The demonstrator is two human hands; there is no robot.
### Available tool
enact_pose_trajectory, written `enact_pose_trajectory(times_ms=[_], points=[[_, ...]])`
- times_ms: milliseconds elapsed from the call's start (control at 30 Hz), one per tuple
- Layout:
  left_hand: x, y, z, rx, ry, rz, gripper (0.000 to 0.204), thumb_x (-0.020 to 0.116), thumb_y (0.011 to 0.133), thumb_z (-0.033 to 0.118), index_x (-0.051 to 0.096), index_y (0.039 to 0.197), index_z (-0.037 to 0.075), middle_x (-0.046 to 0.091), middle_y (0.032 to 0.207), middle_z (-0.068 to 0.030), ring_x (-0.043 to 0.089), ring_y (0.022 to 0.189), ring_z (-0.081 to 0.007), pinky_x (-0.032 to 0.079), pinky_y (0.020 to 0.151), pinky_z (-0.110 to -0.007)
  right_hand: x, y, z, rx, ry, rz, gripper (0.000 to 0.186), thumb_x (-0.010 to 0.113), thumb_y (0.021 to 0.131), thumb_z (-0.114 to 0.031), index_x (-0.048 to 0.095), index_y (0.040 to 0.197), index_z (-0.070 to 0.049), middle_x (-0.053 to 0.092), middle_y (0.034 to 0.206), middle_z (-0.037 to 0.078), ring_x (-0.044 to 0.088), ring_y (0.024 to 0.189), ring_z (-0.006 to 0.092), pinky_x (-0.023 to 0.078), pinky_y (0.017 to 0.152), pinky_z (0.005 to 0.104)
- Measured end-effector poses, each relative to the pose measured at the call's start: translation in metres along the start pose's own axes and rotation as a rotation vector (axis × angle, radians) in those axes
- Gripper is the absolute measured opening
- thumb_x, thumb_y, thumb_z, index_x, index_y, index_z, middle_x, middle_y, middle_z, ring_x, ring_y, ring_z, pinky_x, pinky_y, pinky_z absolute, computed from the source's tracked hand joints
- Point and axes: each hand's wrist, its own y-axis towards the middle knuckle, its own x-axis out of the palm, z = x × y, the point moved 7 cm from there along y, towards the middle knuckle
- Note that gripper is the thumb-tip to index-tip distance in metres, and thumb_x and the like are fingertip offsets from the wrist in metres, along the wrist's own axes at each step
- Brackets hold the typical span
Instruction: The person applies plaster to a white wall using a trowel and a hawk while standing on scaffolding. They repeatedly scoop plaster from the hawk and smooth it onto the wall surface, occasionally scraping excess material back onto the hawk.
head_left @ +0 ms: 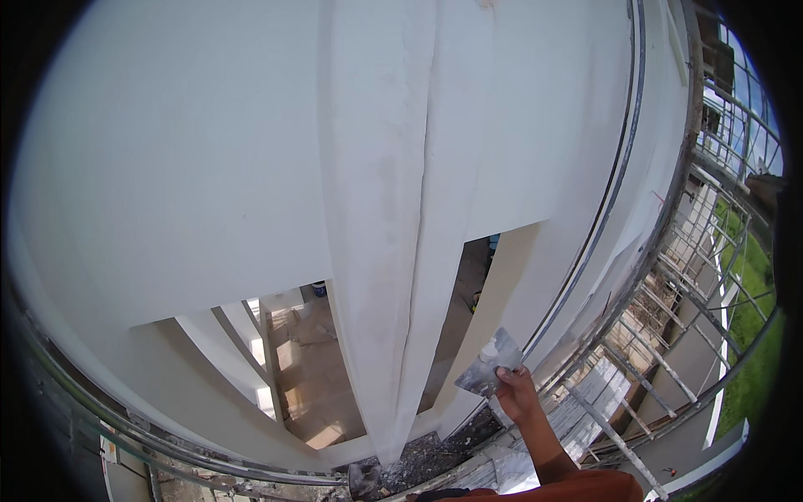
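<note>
1. Outdoor building site: tall white wall [192,184] across most of the view, curved by the lens, with a raised white pillar [372,209] down the middle and a thin dark, uneven line along the pillar.
2. Left of the pillar, near the bottom, a wide opening onto a brown floor [314,368] with patches of sunlight.
3. Inside that opening, just beside the upper right corner, a small dark blue and white bucket-like container [319,289], partly hidden by the wall; contents impossible to tell.
4. Right of the pillar, a narrower opening, with a blue object [494,242] near the top edge, too small to identify.
5. Low on the right, a bare right hand [519,395], raised, with a rust-coloured sleeve [585,488] at the lower edge. Fingers clamped on a flat grey plate [473,379]: thumb on the near face, the rest mostly hidden behind.
6. Plate held tilted in front of the lower right opening; contact with the wall impossible to tell. On the plate, near the thumb, a whitish patch [488,351], paste or glare unclear.
7. Left fingers out of view; state impossible to tell.
8. Far right, metal scaffolding [617,438], pale boards [598,393] and green grass [744,381].
</note>
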Motion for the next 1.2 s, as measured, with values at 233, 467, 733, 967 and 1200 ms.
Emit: enact_pose_trajectory(times_ms=[233, 467, 733, 967, 1200], points=[[0.007, -0.028, -0.022, -0.028, 0.095, 0.006, 0.046, 0.066, 0.078, 0.04, 0.062, 0.111, 0.008, 0.063, 0.101, -0.0165, 0.06, 0.093, -0.0344, 0.048, 0.078, -0.045, -0.006, 0.006, 0.023, 0.091, -0.031, -0.031, 0.038, 0.064, 0.081, 0.0, 0.054, 0.117, -0.002, 0.064, 0.106, 0.007, 0.062, 0.099, 0.0173, 0.049, 0.089, 0.0338], [-0.048, 0.005, 0.003, -0.333, -0.185, 0.037, 0.037, 0.062, 0.083, 0.037, 0.061, 0.102, 0.006, 0.062, 0.09, -0.0149, 0.059, 0.082, -0.0302, 0.047, 0.069, -0.042, -0.029, -0.027, 0.071, 0.298, 0.043, 0.09, 0.03, 0.062, 0.082, 0.001, 0.056, 0.111, -0.002, 0.064, 0.1, 0.007, 0.063, 0.094, 0.0174, 0.052, 0.08, 0.0334], [-0.067, 0.025, 0.023, -0.369, -0.38, 0.128, 0.031, 0.058, 0.087, 0.035, 0.058, 0.093, 0.005, 0.059, 0.082, -0.0119, 0.057, 0.072, -0.0242, 0.045, 0.061, -0.036, -0.11, -0.094, 0.176, 0.543, 0.168, 0.314, 0.038, 0.058, 0.082, 0.002, 0.048, 0.119, -0.004, 0.06, 0.105, 0.008, 0.061, 0.094, 0.0217, 0.051, 0.079, 0.0401], [-0.057, 0.024, 0.031, -0.399, -0.544, 0.165, 0.03, 0.054, 0.09, 0.033, 0.055, 0.085, 0.004, 0.057, 0.075, -0.0093, 0.055, 0.063, -0.0189, 0.043, 0.055, -0.032, -0.106, -0.097, 0.176, 0.537, 0.192, 0.258, 0.043, 0.055, 0.081, 0.005, 0.046, 0.122, -0.002, 0.057, 0.111, 0.011, 0.056, 0.106, 0.0265, 0.043, 0.096, 0.045], [-0.032, 0.037, 0.014, -0.393, -0.835, 0.093, 0.032, 0.051, 0.094, 0.031, 0.053, 0.078, 0.003, 0.055, 0.068, -0.0067, 0.053, 0.055, -0.0136, 0.041, 0.048, -0.027, -0.055, -0.063, 0.113, 0.263, 0.113, 0.205, 0.042, 0.057, 0.081, 0.003, 0.047, 0.122, -0.003, 0.058, 0.11, 0.01, 0.059, 0.1, 0.0237, 0.049, 0.087, 0.0383]])
